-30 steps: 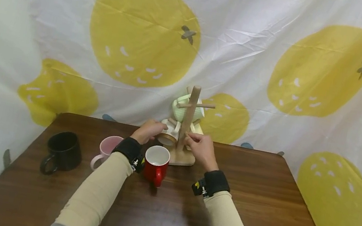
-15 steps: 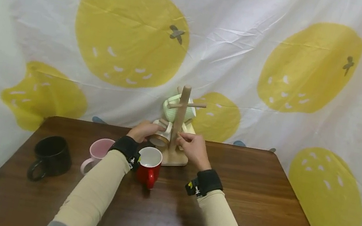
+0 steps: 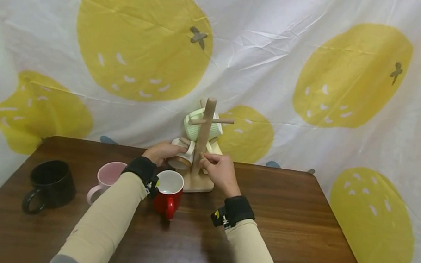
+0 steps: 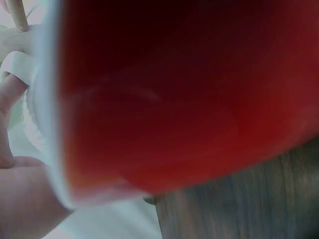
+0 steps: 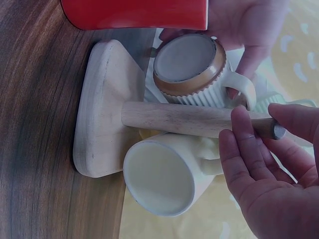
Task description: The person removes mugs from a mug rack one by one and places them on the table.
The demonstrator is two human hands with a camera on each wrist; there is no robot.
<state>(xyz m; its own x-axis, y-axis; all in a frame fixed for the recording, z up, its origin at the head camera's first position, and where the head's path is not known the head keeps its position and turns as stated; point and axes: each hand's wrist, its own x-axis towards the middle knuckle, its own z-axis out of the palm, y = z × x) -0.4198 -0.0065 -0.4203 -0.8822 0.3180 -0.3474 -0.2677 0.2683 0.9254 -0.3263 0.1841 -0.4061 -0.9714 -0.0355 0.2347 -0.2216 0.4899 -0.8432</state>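
My left hand [image 3: 160, 152] grips a white ribbed mug [image 5: 192, 59] with a brown band around its base, at the left of the wooden mug rack [image 3: 206, 124]. This mug is tilted, base toward me, and its handle is close to the post. With thumb and fingers my right hand [image 3: 220, 171] pinches the end of a rack peg [image 5: 275, 130]. A cream mug [image 5: 159, 179] hangs low behind the right hand, and a pale green ribbed mug [image 3: 190, 129] hangs higher up. In the left wrist view, a red mug [image 4: 189, 109] hides most of the left hand's work.
Just in front of the rack base [image 3: 201, 185] stands the red mug, under my left wrist. A pink mug [image 3: 109, 174], partly behind the left forearm, and a black mug [image 3: 53, 186] stand to the left. A lemon-print curtain [image 3: 256, 64] backs the wooden table [image 3: 293, 240].
The head view has turned slightly right, so everything appears farther left. Both hands keep their places at the rack, with little visible movement of the ribbed mug against the post.
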